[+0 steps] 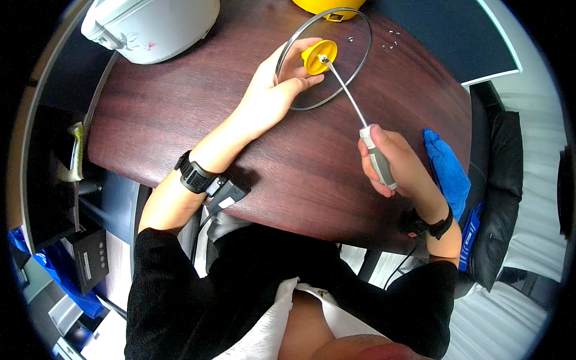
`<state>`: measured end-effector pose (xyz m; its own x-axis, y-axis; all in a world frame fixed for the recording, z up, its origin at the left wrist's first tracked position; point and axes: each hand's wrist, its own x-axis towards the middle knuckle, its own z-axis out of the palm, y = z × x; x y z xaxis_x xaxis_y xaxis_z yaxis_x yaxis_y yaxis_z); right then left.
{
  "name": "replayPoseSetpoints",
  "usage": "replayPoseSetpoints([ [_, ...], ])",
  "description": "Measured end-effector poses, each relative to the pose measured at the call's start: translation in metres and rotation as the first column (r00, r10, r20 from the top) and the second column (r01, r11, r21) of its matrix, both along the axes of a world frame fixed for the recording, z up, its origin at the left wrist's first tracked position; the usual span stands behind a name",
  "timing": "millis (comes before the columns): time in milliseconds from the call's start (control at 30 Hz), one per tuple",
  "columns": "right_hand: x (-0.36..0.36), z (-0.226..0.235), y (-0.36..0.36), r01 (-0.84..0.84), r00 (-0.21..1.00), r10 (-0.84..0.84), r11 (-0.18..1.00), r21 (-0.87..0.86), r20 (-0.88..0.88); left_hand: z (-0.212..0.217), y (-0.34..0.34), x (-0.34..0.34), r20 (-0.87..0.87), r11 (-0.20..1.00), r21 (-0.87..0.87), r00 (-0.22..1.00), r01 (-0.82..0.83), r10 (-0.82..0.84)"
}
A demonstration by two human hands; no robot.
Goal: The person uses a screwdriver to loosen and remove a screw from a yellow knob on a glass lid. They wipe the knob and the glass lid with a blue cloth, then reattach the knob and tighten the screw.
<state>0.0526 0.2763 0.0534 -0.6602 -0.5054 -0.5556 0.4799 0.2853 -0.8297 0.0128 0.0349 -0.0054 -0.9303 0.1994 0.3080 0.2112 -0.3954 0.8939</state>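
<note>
A clear glass lid with a metal rim (371,38) is tilted up above the table, its yellow knob (320,58) at the middle. My left hand (281,84) is closed around the knob, thumb and fingers on either side of it. In my right hand (397,161), a screwdriver (350,96) with a grey and white handle slants up and left. Its tip meets the white centre of the knob; the screw itself is too small to make out.
A white rice cooker (157,30) stands at the far left, and a yellow pot-like appliance (329,6) at the far edge. Small metal screws (393,43) lie at the far right. A blue cloth (447,171) hangs over the right edge of the brown table (198,105).
</note>
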Motion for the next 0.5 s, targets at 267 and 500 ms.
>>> replayPoseSetpoints([
  [267,0.001,-0.014,0.000,0.110,0.971,-0.034,0.943,-0.315,0.236,-0.003,0.001,-0.003,0.021,0.999,-0.025,0.999,-0.028,0.029],
  [500,-0.004,0.013,0.001,0.168,0.720,0.248,0.844,0.510,-0.648,0.002,0.000,-0.001,0.146,0.998,0.054,0.989,0.020,-0.028],
])
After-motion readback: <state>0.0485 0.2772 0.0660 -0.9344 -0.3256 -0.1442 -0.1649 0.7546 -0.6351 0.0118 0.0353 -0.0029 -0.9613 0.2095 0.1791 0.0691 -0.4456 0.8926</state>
